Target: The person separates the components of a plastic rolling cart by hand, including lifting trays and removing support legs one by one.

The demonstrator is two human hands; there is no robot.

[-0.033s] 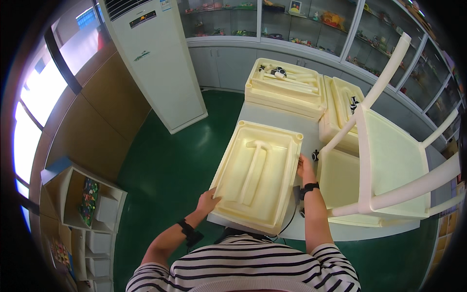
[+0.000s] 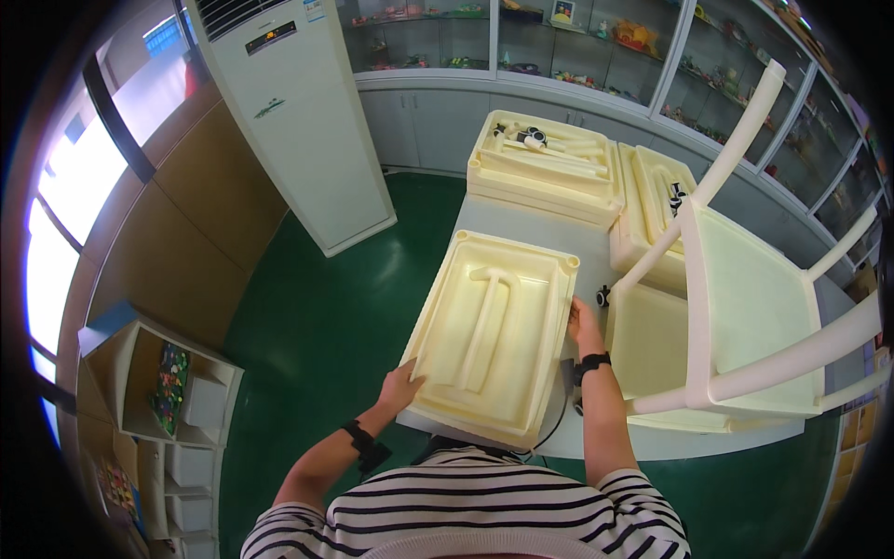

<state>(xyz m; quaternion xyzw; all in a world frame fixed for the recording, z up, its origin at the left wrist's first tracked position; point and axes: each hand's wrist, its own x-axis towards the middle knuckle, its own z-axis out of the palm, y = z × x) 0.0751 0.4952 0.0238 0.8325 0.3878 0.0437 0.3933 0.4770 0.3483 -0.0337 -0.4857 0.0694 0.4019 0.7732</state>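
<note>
In front of me a cream plastic tray [image 2: 523, 377] with raised rims lies on the grey table. A pale cane-shaped handle tube [image 2: 482, 326] rests lengthwise inside it. My left hand [image 2: 399, 388] grips the tray's near left edge, thumb over the rim. On the opposite side my right hand [image 2: 584, 323] is closed around the right edge, its fingers partly hidden. Just right of that hand stands a partly assembled cream cart [image 2: 759, 307] with thick posts and black casters [image 2: 602, 296].
Stacked cream trays [image 2: 545, 191] holding tubes and casters sit at the table's [image 2: 503, 224] far end, another stack [image 2: 643, 224] beside them. A tall air conditioner [image 2: 307, 140] stands far left. Glass cabinets [image 2: 577, 56] line the back. A low shelf [image 2: 177, 391] is at left. A dark cable [image 2: 562, 415] hangs near the tray.
</note>
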